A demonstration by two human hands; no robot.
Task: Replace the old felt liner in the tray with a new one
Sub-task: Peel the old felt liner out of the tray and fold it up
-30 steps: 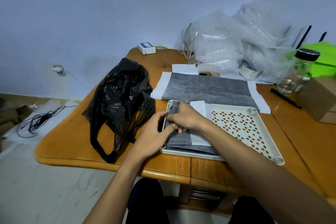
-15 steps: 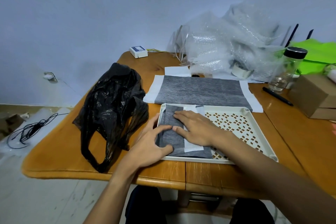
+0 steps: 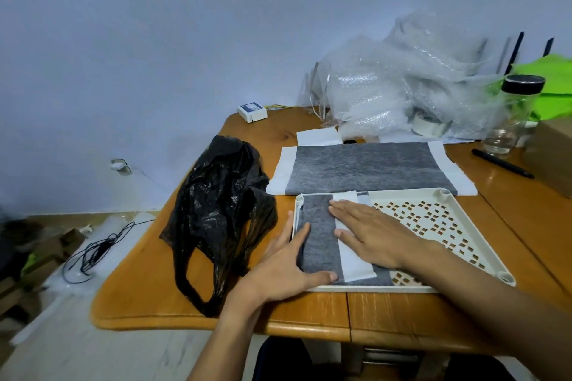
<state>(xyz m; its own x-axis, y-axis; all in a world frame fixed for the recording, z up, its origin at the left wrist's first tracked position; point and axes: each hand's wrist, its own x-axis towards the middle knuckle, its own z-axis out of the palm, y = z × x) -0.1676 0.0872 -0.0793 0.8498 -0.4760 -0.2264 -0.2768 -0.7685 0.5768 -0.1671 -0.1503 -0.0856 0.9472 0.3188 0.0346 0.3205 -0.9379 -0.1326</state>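
A cream perforated tray (image 3: 464, 235) lies on the wooden table in front of me. A folded grey felt liner (image 3: 318, 232) with a white strip fills the tray's left end. My right hand (image 3: 374, 232) presses flat on the folded liner, fingers straight and pointing left. My left hand (image 3: 288, 269) rests over the tray's left rim, its thumb lying along the liner's near edge. Behind the tray a second grey felt sheet (image 3: 365, 167) with white margins lies spread flat on the table.
A crumpled black plastic bag (image 3: 223, 207) sits left of the tray. Bubble wrap (image 3: 411, 86), a glass jar with a black lid (image 3: 510, 114), a black pen (image 3: 501, 162), a tape roll (image 3: 428, 127) and a small white box (image 3: 252, 112) stand at the back.
My hands went from pinching the liner's fold to lying flat on it. The right hand slid rightward over the white strip and the left spread along the tray's left rim.
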